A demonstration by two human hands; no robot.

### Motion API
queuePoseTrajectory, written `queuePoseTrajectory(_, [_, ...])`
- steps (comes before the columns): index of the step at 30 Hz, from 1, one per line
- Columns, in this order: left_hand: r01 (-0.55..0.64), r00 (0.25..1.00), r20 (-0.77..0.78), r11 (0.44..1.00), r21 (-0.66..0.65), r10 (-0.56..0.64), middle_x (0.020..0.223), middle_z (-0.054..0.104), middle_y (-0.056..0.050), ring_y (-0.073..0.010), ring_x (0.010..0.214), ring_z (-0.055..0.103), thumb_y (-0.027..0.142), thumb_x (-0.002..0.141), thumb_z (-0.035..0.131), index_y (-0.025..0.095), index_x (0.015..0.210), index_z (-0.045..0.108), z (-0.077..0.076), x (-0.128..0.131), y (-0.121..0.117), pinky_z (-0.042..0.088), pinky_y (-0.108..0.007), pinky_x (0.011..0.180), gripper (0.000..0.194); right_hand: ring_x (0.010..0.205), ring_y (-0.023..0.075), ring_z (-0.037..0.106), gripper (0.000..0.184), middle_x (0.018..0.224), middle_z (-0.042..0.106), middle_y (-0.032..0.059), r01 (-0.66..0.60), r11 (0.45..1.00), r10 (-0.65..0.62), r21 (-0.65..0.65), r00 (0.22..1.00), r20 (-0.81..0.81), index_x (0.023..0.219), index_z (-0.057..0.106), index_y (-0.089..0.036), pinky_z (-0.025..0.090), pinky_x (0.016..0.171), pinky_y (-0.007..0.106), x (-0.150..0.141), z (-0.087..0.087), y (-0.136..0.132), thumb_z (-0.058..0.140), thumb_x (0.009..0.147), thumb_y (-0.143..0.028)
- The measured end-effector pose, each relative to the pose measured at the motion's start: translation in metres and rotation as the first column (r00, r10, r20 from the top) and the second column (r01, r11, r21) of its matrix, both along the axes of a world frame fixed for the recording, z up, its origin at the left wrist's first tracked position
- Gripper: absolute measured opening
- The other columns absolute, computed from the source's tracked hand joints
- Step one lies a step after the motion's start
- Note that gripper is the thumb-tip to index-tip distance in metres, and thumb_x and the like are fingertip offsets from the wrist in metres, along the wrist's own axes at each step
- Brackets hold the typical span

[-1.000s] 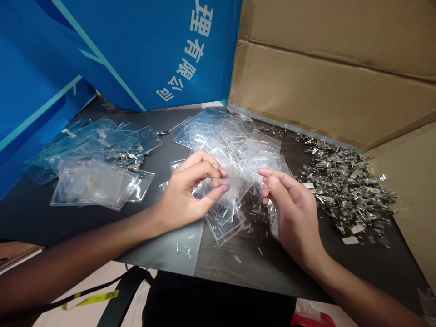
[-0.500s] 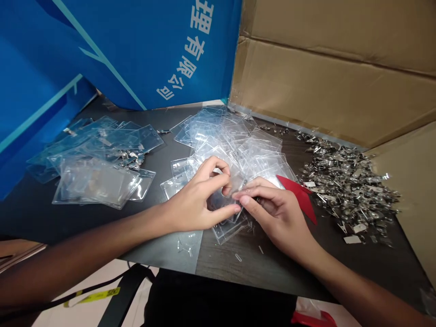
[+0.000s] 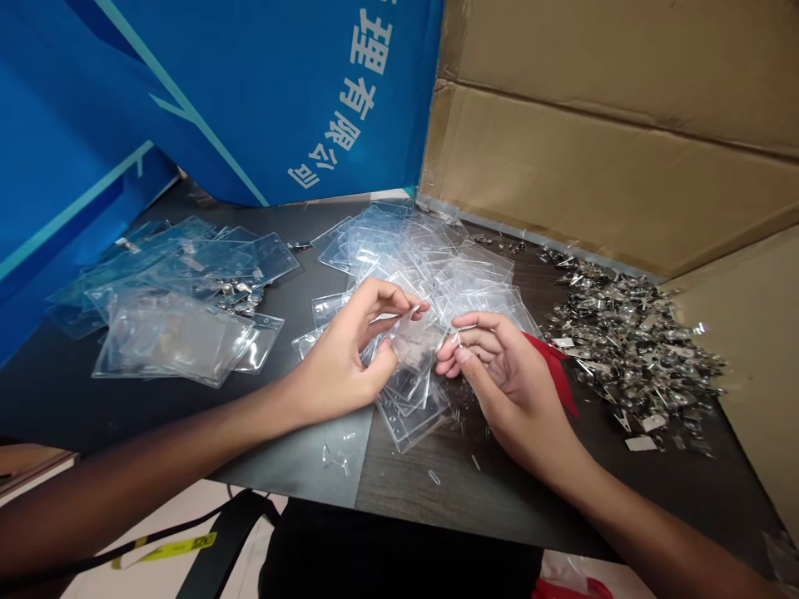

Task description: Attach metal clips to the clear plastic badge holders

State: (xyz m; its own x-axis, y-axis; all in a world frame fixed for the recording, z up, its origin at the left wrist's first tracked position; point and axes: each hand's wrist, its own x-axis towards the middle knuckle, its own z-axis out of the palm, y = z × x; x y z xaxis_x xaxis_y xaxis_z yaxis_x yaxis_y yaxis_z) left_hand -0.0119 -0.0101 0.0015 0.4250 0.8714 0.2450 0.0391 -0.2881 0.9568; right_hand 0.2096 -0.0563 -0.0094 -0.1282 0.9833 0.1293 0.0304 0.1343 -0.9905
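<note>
My left hand (image 3: 353, 353) pinches a clear plastic badge sleeve (image 3: 417, 341) by its top edge, just above the middle pile of clear sleeves (image 3: 430, 258). My right hand (image 3: 499, 366) is curled, palm up, right of that sleeve, its fingertips pinched on a small thin clear piece (image 3: 458, 337) close to the sleeve's edge. A red bit (image 3: 555, 366) shows behind the right hand. Both hands hover over the dark table (image 3: 156, 399).
A second pile of sleeves with metal clips (image 3: 181, 299) lies at the left. A heap of loose metal clips (image 3: 630, 341) lies at the right. Blue panels (image 3: 250, 91) and cardboard (image 3: 593, 166) wall the back. Small clear bits (image 3: 337, 453) dot the front edge.
The hands came together over the pile, then lifted and parted slightly. My left hand now holds one sleeve up; my right hand has turned palm up with a tiny piece pinched.
</note>
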Motion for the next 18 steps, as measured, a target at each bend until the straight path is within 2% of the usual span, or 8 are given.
queuePoseTrajectory(3, [-0.011, 0.999, -0.042, 1.000, -0.002, 0.010, 0.134, 0.064, -0.010, -0.0263, 0.132, 0.068, 0.006, 0.094, 0.065, 0.025, 0.126, 0.054, 0.000, -0.001, 0.000, 0.055, -0.051, 0.117, 0.038, 0.075, 0.0146, 0.068, 0.028, 0.090, 0.073, 0.0003, 0.023, 1.000, -0.022, -0.006, 0.993, 0.114, 0.138, 0.064, -0.023, 0.056, 0.072, 0.030, 0.001, 0.002, 0.000, 0.050, 0.114, -0.026])
queuePoseTrajectory(6, [-0.016, 0.997, -0.072, 1.000, -0.020, 0.015, 0.130, 0.064, -0.011, -0.0246, 0.121, 0.069, 0.013, 0.096, 0.068, 0.024, 0.129, 0.052, -0.001, -0.001, 0.003, 0.058, -0.047, 0.107, 0.038, 0.070, 0.0145, 0.062, 0.026, 0.083, 0.069, 0.0004, 0.052, 0.998, -0.058, 0.029, 0.957, 0.283, 0.117, 0.076, -0.022, 0.049, 0.063, 0.029, 0.002, 0.005, -0.001, 0.051, 0.113, -0.029])
queuePoseTrajectory(8, [-0.026, 0.998, -0.064, 0.999, -0.048, 0.023, 0.127, 0.064, -0.010, -0.0230, 0.116, 0.069, 0.016, 0.096, 0.071, 0.025, 0.130, 0.050, -0.002, 0.000, 0.005, 0.059, -0.043, 0.100, 0.041, 0.070, 0.0150, 0.063, 0.025, 0.081, 0.070, 0.0009, 0.053, 0.998, -0.064, 0.043, 0.945, 0.322, 0.107, 0.078, -0.022, 0.048, 0.063, 0.029, 0.003, 0.007, 0.000, 0.055, 0.110, -0.031])
queuePoseTrajectory(11, [-0.044, 0.998, -0.055, 0.994, -0.102, 0.038, 0.121, 0.063, -0.008, -0.0215, 0.112, 0.067, 0.019, 0.093, 0.076, 0.025, 0.130, 0.049, -0.003, 0.001, 0.007, 0.059, -0.038, 0.094, 0.047, 0.066, 0.0141, 0.065, 0.019, 0.081, 0.073, 0.0016, 0.023, 1.000, -0.020, -0.011, 0.973, 0.229, 0.102, 0.078, -0.021, 0.051, 0.061, 0.028, 0.002, 0.009, 0.001, 0.062, 0.106, -0.030])
queuePoseTrajectory(14, [-0.048, 0.997, -0.071, 0.986, -0.159, 0.037, 0.116, 0.061, -0.006, -0.0195, 0.105, 0.065, 0.021, 0.088, 0.081, 0.026, 0.128, 0.050, -0.001, 0.002, 0.007, 0.060, -0.034, 0.087, 0.051, 0.065, 0.0136, 0.069, 0.014, 0.081, 0.077, 0.0024, -0.037, 0.989, 0.045, -0.144, 0.998, 0.050, 0.102, 0.078, -0.019, 0.056, 0.062, 0.028, 0.001, 0.010, 0.004, 0.072, 0.101, -0.032])
queuePoseTrajectory(18, [-0.044, 0.997, -0.075, 0.978, -0.203, 0.029, 0.115, 0.059, -0.005, -0.0188, 0.102, 0.064, 0.022, 0.084, 0.084, 0.027, 0.128, 0.050, 0.000, 0.004, 0.005, 0.059, -0.030, 0.081, 0.056, 0.067, 0.0149, 0.073, 0.022, 0.076, 0.078, 0.0027, -0.131, 0.950, 0.103, -0.283, 0.988, -0.113, 0.096, 0.076, -0.019, 0.061, 0.066, 0.028, 0.002, 0.012, 0.008, 0.089, 0.090, -0.036])
